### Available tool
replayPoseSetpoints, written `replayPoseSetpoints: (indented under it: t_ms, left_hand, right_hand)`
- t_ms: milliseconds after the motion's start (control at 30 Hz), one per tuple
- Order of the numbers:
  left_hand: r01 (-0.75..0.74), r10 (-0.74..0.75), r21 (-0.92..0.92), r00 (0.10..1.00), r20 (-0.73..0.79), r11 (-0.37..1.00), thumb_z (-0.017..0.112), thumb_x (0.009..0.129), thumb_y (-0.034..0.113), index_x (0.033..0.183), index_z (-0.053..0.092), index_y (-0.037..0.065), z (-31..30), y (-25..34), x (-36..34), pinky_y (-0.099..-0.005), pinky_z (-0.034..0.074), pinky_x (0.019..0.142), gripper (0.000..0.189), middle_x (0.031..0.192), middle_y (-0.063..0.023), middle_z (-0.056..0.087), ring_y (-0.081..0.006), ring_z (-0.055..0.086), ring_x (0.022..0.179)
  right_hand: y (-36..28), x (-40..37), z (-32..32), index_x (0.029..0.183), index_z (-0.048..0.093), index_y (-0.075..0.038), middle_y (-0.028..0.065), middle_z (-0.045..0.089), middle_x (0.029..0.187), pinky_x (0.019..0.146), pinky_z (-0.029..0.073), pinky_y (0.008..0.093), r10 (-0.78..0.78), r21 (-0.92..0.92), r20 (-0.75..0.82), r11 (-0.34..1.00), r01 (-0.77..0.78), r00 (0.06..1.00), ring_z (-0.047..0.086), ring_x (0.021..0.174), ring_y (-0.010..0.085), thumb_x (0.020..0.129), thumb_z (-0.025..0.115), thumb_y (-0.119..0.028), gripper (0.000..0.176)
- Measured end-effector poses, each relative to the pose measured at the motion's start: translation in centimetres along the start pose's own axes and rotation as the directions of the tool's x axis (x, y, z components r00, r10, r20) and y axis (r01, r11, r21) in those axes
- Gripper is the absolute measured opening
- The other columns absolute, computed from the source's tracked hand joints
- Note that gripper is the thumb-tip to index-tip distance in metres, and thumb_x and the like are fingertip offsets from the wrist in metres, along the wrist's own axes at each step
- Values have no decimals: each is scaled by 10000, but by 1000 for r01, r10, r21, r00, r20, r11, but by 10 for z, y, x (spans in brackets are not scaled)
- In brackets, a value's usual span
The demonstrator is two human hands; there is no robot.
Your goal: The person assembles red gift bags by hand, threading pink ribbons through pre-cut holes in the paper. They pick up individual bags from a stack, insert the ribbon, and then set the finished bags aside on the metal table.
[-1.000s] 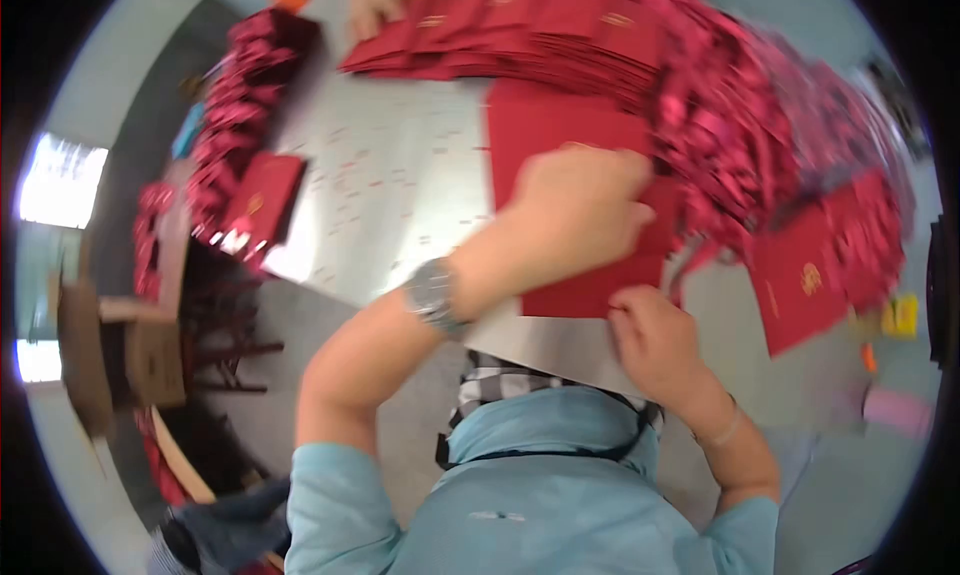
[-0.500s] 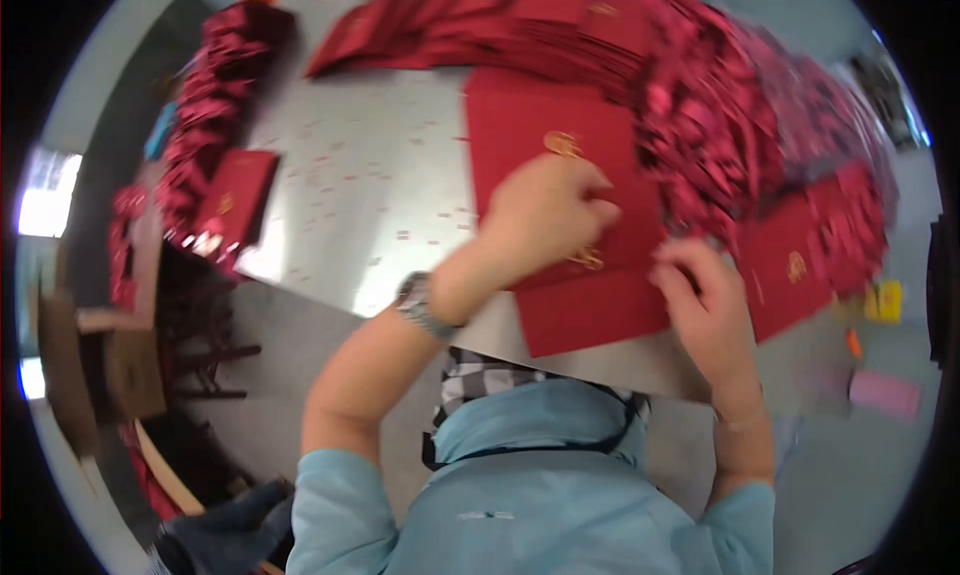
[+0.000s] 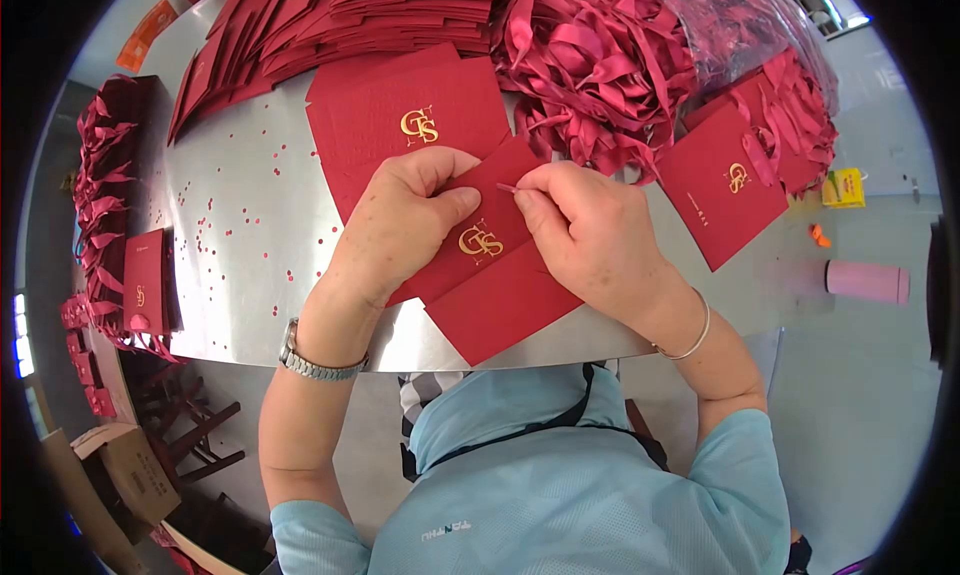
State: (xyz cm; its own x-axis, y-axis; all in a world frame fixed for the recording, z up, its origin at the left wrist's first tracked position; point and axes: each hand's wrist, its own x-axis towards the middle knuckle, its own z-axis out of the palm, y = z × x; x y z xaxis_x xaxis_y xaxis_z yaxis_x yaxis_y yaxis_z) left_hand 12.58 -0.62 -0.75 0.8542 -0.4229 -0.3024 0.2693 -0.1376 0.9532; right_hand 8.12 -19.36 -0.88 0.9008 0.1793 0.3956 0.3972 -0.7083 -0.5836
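Observation:
My left hand (image 3: 415,215) grips a flat red paper bag (image 3: 460,300) with gold letters, thumb on its front face. It is raised at a slant over another red bag (image 3: 350,105) lying on the metal table. My right hand (image 3: 600,235) is closed in a pinch at the held bag's upper edge. Between its fingertips is a thin pinkish strip (image 3: 506,187), which looks like a ribbon end, against the bag's face. The rest of that strip is hidden by the hand and the bag.
A pile of red ribbons (image 3: 595,65) lies at the back, beside stacked flat bags (image 3: 370,20). Ribboned bags stand at left (image 3: 105,175) and another bag (image 3: 725,190) lies at right. Small red paper dots (image 3: 205,210) litter the table. A pink bottle (image 3: 868,282) is beyond the right side.
My left hand has gone from reaching across the bag to gripping it, and the bag has tilted. The right hand has moved left to its upper edge. The head view has shifted.

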Motion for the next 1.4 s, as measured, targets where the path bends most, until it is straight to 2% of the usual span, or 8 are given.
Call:
replayPoseSetpoints:
  t_ms: [433,700,833,900,1000,1167,1333,1400]
  left_hand:
    - [-49,50,38,998,-30,998,630,875,16,1111,676,-26,5,-5,-3,-241,500,736,244,907,-50,711,-85,620,807]
    - [-50,62,121,993,-97,991,644,858,41,1077,670,-38,9,-5,-1,-266,495,707,234,858,-79,702,-118,621,757]
    - [-64,74,131,995,-73,989,645,852,34,1051,674,-29,9,-5,-1,-269,493,697,211,842,-74,696,-113,615,746]
    - [-61,69,113,995,-70,992,644,853,35,1051,675,-28,9,-6,-1,-268,491,694,210,840,-74,696,-109,613,744]
    - [-73,80,104,995,-65,992,644,854,37,1051,674,-28,8,-8,-1,-263,488,689,210,836,-72,693,-100,606,741]
    - [-79,88,147,995,-51,986,661,845,60,1065,680,-9,6,-14,1,-268,492,695,231,842,-81,700,-115,621,736]
    - [-133,183,344,976,-118,930,673,831,152,1070,706,71,9,-28,6,-360,524,748,254,887,-117,714,-266,683,808]
    - [-136,207,411,969,-132,901,671,830,160,1065,708,75,11,-27,6,-378,526,759,252,892,-120,714,-287,681,831]
  right_hand:
    - [-1,13,0,839,639,10,130,631,648,525,454,290,151,14,113,988,-154,982,588,534,158,848,655,-42,55]
    - [-2,10,-13,896,638,9,22,628,711,561,431,222,274,301,216,894,-331,937,531,634,39,890,650,-71,81]
    - [1,5,-9,898,637,9,18,625,715,567,433,221,247,302,205,905,-301,947,531,634,36,896,658,-79,90]
    - [-4,7,-7,831,634,-15,138,652,707,545,482,364,227,196,163,946,-257,960,636,594,291,848,666,-97,89]
    - [-3,10,-2,827,631,-19,147,650,709,552,489,386,122,79,111,988,-131,986,639,613,319,834,671,-99,90]
    - [-4,18,-2,777,631,-7,167,641,701,569,500,421,178,39,163,982,-187,970,643,642,347,813,667,-117,121]
    - [2,30,3,744,643,15,201,638,702,589,516,449,125,-86,232,990,-108,965,646,659,373,768,640,-106,124]
    - [-1,38,3,757,654,25,231,635,707,605,524,469,105,-280,362,960,1,926,645,672,400,725,634,-88,120]
